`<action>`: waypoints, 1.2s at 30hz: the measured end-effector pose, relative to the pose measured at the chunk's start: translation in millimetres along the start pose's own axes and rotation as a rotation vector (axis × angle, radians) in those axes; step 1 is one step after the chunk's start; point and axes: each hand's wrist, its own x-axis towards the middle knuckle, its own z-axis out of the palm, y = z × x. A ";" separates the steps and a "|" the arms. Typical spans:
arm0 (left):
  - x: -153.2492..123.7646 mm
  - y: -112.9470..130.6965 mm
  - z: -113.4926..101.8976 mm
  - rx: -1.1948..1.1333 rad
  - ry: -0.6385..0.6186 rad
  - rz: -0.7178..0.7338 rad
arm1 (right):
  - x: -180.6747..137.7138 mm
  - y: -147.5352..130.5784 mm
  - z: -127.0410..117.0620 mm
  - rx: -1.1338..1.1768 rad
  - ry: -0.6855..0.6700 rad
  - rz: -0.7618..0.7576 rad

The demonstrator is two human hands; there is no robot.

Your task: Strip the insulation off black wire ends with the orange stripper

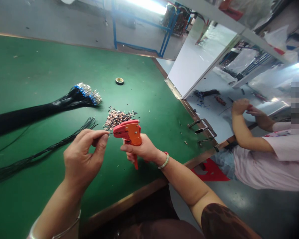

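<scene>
My right hand (142, 149) is closed around the grip of an orange-and-red hand crimping tool (131, 132). My left hand (84, 156) pinches the end of a thin wire (110, 133) between finger and thumb, right at the tool's jaws. Just beyond the hands lies a heap of copper-coloured terminal scraps (117, 119). Further left is a thick bundle of black wires (40, 113), its ends fitted with blue-collared metal terminals (86, 94). A looser hank of thin black wires (40, 154) runs beside my left hand.
A small roll of tape (119, 81) sits on the green table mat (64, 66). Metal brackets (201, 127) line the table's right edge. Beyond it, a co-worker's hands (241, 108) work at a neighbouring white bench (209, 116) holding black wires.
</scene>
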 end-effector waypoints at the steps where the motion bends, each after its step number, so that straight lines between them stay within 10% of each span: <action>1: 0.5 0.4 -0.5 -0.005 -0.005 -0.001 | 0.1 -0.1 0.3 0.007 0.005 0.001; 17: 1.3 -0.7 -2.0 0.008 -0.035 0.009 | 2.4 6.2 -11.8 -0.009 -0.111 0.032; 36: 1.7 3.5 -4.7 -0.058 -0.013 -0.041 | 0.6 14.6 1.0 -0.003 0.066 -0.003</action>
